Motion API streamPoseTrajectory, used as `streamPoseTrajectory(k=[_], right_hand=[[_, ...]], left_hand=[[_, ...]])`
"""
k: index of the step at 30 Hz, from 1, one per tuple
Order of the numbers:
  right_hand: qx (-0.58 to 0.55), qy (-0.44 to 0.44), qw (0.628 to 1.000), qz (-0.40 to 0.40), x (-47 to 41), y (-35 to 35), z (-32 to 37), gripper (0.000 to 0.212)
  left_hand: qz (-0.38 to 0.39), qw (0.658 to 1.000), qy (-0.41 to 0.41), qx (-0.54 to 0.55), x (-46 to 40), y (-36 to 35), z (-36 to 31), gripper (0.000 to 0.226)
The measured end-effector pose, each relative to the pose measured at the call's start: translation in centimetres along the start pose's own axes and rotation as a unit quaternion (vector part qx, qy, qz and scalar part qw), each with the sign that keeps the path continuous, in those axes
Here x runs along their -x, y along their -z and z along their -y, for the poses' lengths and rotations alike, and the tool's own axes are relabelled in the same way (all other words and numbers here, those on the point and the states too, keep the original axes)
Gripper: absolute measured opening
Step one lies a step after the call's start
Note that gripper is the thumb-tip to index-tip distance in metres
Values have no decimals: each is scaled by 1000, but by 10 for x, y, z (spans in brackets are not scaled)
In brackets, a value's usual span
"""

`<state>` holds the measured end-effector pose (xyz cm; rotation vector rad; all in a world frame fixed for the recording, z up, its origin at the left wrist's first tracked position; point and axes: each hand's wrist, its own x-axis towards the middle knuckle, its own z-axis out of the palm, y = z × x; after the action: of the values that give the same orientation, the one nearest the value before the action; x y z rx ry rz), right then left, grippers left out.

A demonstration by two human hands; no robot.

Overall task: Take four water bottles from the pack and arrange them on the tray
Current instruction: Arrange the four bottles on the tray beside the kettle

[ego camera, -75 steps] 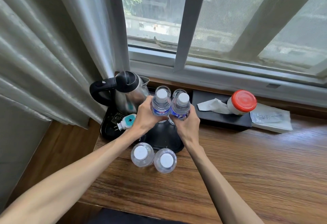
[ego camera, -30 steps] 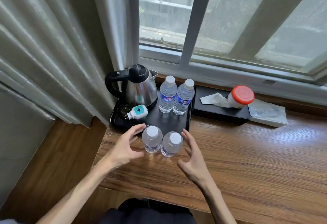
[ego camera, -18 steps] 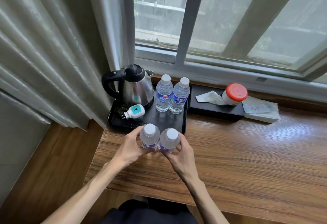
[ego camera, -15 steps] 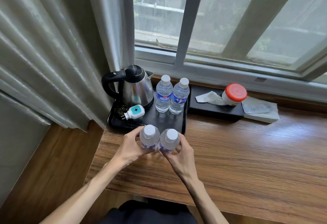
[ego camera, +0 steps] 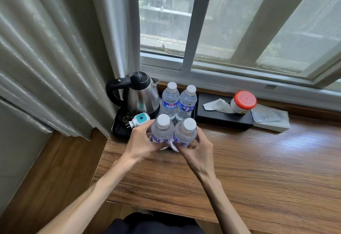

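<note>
Two clear water bottles with white caps stand upright at the back of the black tray [ego camera: 118, 129]: the back left bottle [ego camera: 170, 102] and the back right bottle [ego camera: 186, 104]. My left hand [ego camera: 142, 142] grips a third bottle [ego camera: 162, 130] and my right hand [ego camera: 195, 148] grips a fourth bottle [ego camera: 185, 133]. Both held bottles are side by side, raised at the tray's front edge. Their bases are hidden by my fingers.
A steel kettle [ego camera: 141, 96] with a black handle and a white-teal plug [ego camera: 139, 120] fill the tray's left part. Right of the tray lie a black tissue box [ego camera: 221, 118], a red-lidded jar [ego camera: 243, 101] and a paper packet [ego camera: 270, 118]. Curtains hang at the left.
After setting two bottles at the tray's back, my hands came back, closed on the two bottles on the wooden table and have lifted them toward the tray.
</note>
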<state>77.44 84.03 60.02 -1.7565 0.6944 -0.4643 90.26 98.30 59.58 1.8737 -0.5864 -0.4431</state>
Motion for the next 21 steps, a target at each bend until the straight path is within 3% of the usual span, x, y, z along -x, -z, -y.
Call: streamPoseTrajectory(k=[21], right_hand=[[47, -39, 997, -51, -75, -19, -23, 64]], left_hand=[[-56, 997, 31, -45, -72, -31, 28, 66]])
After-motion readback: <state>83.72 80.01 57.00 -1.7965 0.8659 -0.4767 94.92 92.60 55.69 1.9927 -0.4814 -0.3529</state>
